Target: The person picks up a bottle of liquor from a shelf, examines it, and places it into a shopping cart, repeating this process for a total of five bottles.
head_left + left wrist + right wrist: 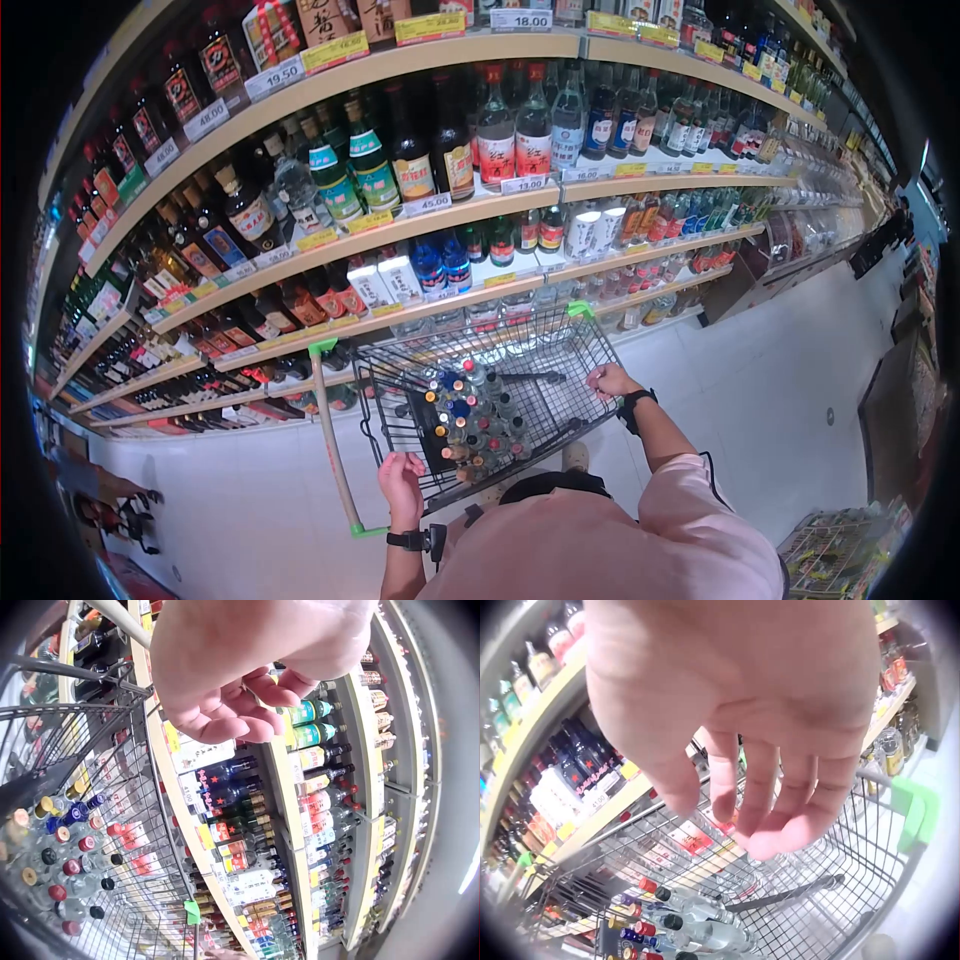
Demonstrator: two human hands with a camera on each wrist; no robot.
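Note:
A wire shopping cart [545,345] with green corners stands in front of the shelves; several clear bottles with coloured caps [470,410] are grouped upright on its left side. My left hand [402,490] is by the near left rim of the cart, fingers loosely bent. The left wrist view shows that hand [255,667] empty, with bottles [71,862] below and to its left. Over the cart's right end hovers my right hand [612,382]. In the right wrist view its fingers [757,787] hang loosely curved above the basket, holding nothing.
Long curved shelves [450,215] full of bottles with price tags run behind the cart. Pale floor [770,370] extends to the right. A person with a stroller [135,520] is at the lower left, and a display of goods [840,550] stands at the lower right.

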